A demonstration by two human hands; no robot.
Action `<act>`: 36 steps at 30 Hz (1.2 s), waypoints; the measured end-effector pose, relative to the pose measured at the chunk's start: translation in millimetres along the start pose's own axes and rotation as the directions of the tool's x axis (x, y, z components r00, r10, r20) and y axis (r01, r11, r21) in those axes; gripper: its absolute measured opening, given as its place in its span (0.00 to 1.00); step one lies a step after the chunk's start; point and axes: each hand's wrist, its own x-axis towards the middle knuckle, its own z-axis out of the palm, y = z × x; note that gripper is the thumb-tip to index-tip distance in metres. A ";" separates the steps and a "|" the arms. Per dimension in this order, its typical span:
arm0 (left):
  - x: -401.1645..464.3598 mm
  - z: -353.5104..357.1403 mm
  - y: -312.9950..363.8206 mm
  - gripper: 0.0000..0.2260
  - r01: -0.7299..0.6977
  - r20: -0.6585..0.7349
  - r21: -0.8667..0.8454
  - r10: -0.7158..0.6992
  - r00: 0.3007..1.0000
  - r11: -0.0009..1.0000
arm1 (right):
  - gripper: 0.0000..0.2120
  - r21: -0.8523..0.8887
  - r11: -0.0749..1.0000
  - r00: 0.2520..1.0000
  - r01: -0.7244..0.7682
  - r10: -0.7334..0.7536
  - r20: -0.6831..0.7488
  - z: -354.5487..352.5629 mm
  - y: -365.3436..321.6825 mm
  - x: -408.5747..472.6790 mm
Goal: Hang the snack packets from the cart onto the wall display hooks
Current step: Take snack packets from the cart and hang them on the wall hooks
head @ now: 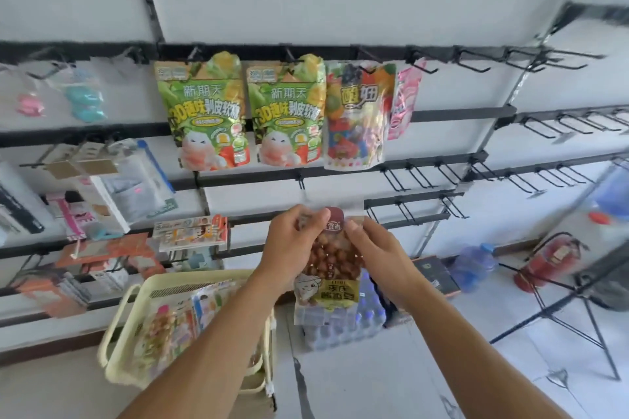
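Clear nut packet (332,269), yellow label

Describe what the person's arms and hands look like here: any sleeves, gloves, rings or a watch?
Both forearms are bare for as far as the picture shows them; no sleeve edge comes into view. The left hand and the right hand wear no gloves. No watch, bracelet or ring shows on either wrist or on the visible fingers. The picture is somewhat blurred, so very small details cannot be ruled out.

L hand (292,241) & R hand (369,250) raised, fingers pinching.
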 end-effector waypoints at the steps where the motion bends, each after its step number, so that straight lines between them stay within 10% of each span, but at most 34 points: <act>1: -3.0 22.3 9.9 0.11 -0.017 0.012 0.003 0.017 1.000 1.000 | 0.13 0.004 1.000 0.999 0.020 -0.020 -0.036 -21.6 -3.4 -2.6; 14: 8.0 209.6 103.0 0.10 -0.214 0.062 0.064 0.211 0.976 0.975 | 0.10 0.061 0.983 0.934 0.170 -0.142 -0.328 -213.1 -19.7 -9.1; 36: 181.0 365.4 141.8 0.07 -0.232 0.087 -0.074 0.238 0.967 0.970 | 0.12 0.052 0.985 0.923 0.164 -0.135 -0.359 -369.9 -37.7 153.1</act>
